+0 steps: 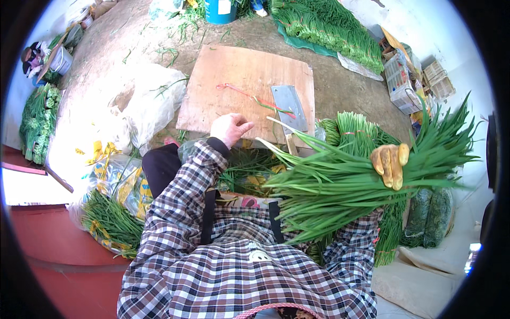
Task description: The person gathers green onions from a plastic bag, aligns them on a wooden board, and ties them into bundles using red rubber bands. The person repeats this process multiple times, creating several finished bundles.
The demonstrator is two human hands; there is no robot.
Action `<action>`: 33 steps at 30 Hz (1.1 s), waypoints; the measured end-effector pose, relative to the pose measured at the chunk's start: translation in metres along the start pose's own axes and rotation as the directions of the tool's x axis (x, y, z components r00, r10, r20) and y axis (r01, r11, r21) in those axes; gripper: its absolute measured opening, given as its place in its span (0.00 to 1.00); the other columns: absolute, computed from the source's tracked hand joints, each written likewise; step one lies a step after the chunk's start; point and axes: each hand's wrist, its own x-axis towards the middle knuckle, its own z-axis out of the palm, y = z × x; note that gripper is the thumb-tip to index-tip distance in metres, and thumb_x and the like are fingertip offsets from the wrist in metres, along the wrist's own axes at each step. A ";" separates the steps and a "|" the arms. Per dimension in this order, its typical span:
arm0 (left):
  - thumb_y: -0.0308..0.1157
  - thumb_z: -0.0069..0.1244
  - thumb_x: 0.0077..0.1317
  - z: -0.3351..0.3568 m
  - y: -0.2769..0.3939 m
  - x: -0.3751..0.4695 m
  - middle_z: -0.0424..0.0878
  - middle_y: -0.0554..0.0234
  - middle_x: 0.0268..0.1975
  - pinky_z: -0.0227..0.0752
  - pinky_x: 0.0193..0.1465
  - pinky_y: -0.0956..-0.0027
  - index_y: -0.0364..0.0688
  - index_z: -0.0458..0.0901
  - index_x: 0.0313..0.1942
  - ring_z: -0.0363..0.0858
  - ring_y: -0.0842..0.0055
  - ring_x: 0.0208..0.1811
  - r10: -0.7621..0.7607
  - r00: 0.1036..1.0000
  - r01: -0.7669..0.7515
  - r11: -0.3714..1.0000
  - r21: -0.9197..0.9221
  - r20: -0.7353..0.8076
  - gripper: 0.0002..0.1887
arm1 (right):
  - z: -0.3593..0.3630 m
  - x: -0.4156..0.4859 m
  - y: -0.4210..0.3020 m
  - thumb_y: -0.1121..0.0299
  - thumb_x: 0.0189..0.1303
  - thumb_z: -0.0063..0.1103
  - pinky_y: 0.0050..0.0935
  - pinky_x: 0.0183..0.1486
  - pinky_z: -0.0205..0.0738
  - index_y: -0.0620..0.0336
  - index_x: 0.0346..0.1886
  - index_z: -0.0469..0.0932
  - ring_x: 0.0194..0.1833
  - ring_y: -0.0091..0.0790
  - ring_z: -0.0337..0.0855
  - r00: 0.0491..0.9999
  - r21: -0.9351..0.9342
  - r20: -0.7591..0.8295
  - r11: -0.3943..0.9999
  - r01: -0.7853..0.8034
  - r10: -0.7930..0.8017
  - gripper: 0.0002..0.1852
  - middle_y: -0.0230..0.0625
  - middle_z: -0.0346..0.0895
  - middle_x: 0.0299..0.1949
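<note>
My right hand (390, 165), in a stained yellowish glove, is closed around a large bunch of long green garlic chives (330, 179), held level over my right side; the leaves spread out on both sides of the fist. My bare left hand (232, 128) is over the near left edge of a wooden board (247, 67), fingers bent, nothing seen in it. A cleaver (290, 109) lies on the board's right part, handle toward me. Red ties (239, 91) and a thin green leaf lie across the board, partly over the blade.
Tied chive bundles (354, 127) stand right of the board. Chives in plastic wrapping (111, 219) lie at left, below a clear plastic sheet (159, 91). Farther off are a long chive pile (330, 32), a blue bucket (220, 12), crates (400, 83) and a person (34, 60).
</note>
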 end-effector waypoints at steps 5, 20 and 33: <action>0.54 0.62 0.55 0.055 0.023 0.091 0.80 0.56 0.46 0.72 0.53 0.55 0.48 0.83 0.46 0.77 0.59 0.51 0.087 0.960 -0.027 0.975 0.222 -0.267 0.25 | -0.022 -0.046 -0.018 0.79 0.60 0.68 0.34 0.53 0.74 0.64 0.58 0.63 0.40 0.35 0.89 0.966 -0.093 -0.256 0.994 -0.058 0.033 0.26 0.36 0.88 0.36; 0.46 0.59 0.60 0.105 0.023 0.178 0.82 0.61 0.36 0.70 0.46 0.55 0.50 0.88 0.34 0.80 0.62 0.43 0.153 0.986 -0.118 0.927 0.357 -0.072 0.11 | -0.096 -0.122 -0.045 0.75 0.73 0.48 0.34 0.54 0.72 0.65 0.53 0.64 0.37 0.37 0.89 0.878 -0.092 -0.454 0.988 0.122 -0.151 0.10 0.39 0.88 0.35; 0.39 0.59 0.59 0.078 0.013 0.171 0.84 0.62 0.39 0.77 0.45 0.55 0.53 0.87 0.39 0.83 0.60 0.43 0.188 0.945 -0.078 0.925 0.372 -0.268 0.08 | -0.053 -0.142 -0.072 0.75 0.72 0.48 0.34 0.54 0.72 0.66 0.52 0.64 0.37 0.37 0.89 0.844 -0.151 -0.489 0.974 0.167 -0.220 0.10 0.39 0.88 0.36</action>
